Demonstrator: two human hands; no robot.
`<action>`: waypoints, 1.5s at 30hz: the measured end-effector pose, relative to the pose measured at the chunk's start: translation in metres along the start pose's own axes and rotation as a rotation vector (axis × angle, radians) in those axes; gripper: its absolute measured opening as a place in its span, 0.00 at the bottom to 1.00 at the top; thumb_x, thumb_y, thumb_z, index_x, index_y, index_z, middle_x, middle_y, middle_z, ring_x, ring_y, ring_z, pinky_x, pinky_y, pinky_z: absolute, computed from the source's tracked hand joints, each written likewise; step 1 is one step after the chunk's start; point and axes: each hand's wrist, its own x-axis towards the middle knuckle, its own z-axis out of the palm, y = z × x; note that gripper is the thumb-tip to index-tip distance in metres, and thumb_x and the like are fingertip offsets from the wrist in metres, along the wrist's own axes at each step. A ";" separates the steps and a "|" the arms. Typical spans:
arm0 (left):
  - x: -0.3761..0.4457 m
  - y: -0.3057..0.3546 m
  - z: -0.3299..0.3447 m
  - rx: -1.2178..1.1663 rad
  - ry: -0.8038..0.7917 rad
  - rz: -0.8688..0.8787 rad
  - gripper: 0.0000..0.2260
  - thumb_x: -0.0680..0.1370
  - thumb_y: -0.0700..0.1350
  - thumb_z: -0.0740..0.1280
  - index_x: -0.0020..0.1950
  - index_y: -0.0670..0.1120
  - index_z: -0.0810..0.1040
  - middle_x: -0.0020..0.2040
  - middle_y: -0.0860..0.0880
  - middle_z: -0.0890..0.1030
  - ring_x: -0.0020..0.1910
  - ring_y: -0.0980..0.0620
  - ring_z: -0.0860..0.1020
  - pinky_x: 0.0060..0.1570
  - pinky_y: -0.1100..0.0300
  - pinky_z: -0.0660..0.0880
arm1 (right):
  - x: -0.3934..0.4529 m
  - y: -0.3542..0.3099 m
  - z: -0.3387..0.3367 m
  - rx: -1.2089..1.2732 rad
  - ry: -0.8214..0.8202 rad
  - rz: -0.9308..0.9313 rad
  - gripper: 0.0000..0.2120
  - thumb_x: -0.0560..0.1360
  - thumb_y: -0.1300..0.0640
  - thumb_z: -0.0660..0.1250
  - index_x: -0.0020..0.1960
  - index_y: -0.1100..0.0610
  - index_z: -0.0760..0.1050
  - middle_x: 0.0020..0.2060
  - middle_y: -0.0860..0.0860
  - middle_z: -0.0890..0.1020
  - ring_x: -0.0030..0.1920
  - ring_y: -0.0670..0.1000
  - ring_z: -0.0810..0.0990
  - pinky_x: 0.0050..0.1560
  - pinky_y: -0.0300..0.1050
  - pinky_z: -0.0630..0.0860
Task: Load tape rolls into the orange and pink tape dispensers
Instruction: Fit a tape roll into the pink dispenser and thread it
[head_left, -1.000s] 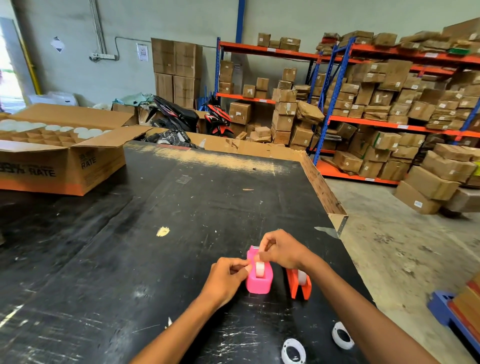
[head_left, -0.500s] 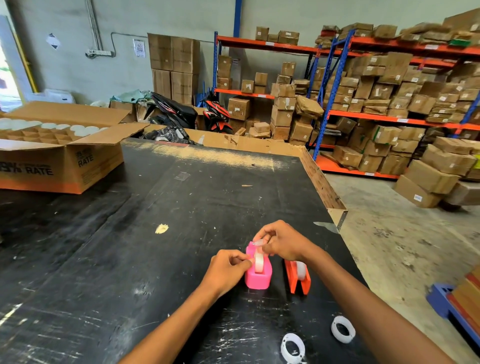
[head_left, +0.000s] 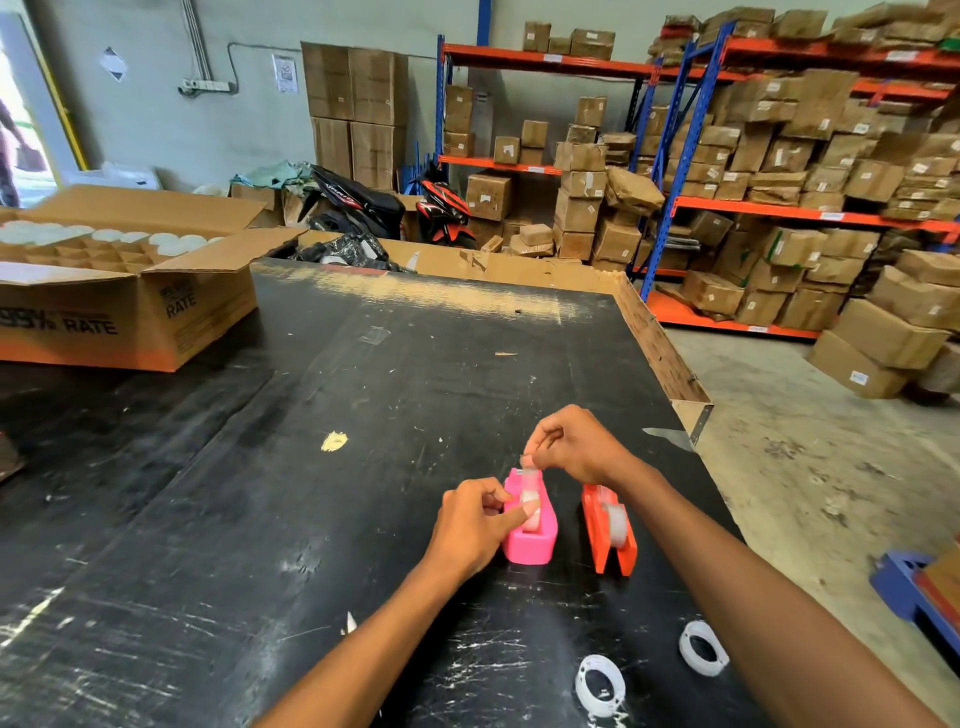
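Open cardboard box (head_left: 130, 317): far left on black table (head_left: 260, 493), white round items in divider cells.
Left hand (head_left: 475, 525): closed against left side of pink dispenser (head_left: 530, 525), thumb pressed on tape roll seated in it.
Pink dispenser: upright on table, centre-right.
Right hand (head_left: 576, 447): above pink dispenser's far end, fingertips pinched on clear tape end (head_left: 529, 464).
Orange dispenser (head_left: 609, 532): just right of pink, apart, roll inside.
Two white rings (head_left: 600, 685): loose near front edge, second one (head_left: 702, 648) further right.
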 end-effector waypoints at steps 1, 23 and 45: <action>0.000 0.000 0.000 -0.005 -0.002 0.003 0.12 0.71 0.46 0.75 0.41 0.37 0.83 0.42 0.38 0.86 0.38 0.52 0.77 0.46 0.50 0.78 | 0.002 0.002 0.001 -0.003 0.002 0.002 0.04 0.66 0.64 0.77 0.36 0.59 0.83 0.29 0.49 0.84 0.30 0.38 0.81 0.34 0.29 0.74; 0.006 -0.008 0.000 -0.011 -0.022 0.046 0.11 0.71 0.45 0.75 0.39 0.37 0.82 0.39 0.38 0.85 0.35 0.55 0.76 0.40 0.54 0.76 | 0.036 0.003 0.001 0.050 -0.288 0.325 0.09 0.72 0.70 0.69 0.37 0.59 0.81 0.26 0.48 0.84 0.30 0.44 0.82 0.36 0.36 0.81; 0.000 0.007 -0.007 0.118 -0.065 -0.049 0.18 0.70 0.50 0.75 0.55 0.43 0.79 0.50 0.48 0.81 0.51 0.49 0.79 0.56 0.54 0.77 | -0.010 -0.020 -0.004 -0.211 0.016 0.197 0.10 0.72 0.66 0.65 0.37 0.63 0.83 0.45 0.62 0.86 0.44 0.52 0.82 0.48 0.45 0.79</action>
